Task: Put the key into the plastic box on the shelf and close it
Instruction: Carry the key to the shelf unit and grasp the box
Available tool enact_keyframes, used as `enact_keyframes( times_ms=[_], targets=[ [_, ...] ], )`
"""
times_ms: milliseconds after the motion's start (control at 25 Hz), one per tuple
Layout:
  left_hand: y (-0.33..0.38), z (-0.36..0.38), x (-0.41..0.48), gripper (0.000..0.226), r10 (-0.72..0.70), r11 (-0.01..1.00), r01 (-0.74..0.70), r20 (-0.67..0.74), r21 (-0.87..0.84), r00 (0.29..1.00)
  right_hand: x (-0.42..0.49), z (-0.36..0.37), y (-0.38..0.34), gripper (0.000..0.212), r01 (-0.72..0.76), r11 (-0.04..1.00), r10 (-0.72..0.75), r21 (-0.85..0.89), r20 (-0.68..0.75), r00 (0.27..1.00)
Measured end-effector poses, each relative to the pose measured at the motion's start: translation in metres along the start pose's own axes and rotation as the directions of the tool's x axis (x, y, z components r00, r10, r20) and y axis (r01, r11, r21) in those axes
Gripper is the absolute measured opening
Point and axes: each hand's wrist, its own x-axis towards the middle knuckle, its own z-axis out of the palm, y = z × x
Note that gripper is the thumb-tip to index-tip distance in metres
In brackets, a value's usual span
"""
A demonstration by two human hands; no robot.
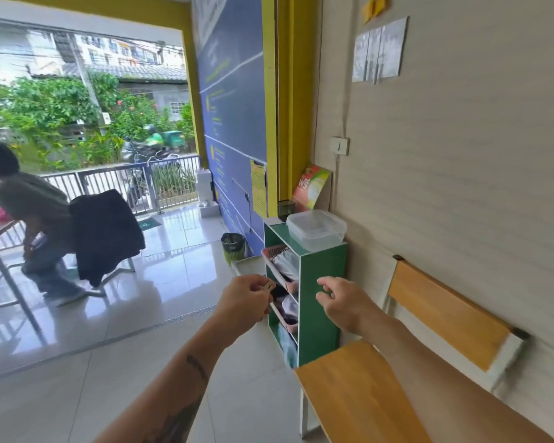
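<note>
A clear plastic box (316, 229) with its lid on sits on top of the green shelf (322, 282), against the wall. My left hand (243, 298) is raised in front of the shelf's open side, well below the box, and pinches a small brass-coloured key (268, 286) between thumb and fingers. My right hand (341, 302) hovers in front of the shelf's green side panel, fingers loosely curled and apart, holding nothing. Both hands are below the box and apart from it.
A wooden chair (397, 362) stands to the right of the shelf along the wall. Pink baskets (277, 266) with cloth fill the shelf. A small green bin (233, 247) sits behind it. A person (32, 219) bends beside a draped chair at the left.
</note>
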Motion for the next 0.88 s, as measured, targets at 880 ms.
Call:
enact_keyframes(
  times_ms=[880],
  targets=[
    [0.002, 0.014, 0.516, 0.034, -0.01, 0.993, 0.016, 0.052, -0.118, 0.999, 0.472, 0.009, 0.03, 0.055, -0.062, 0.997, 0.06, -0.053, -0.05, 0.997]
  ],
)
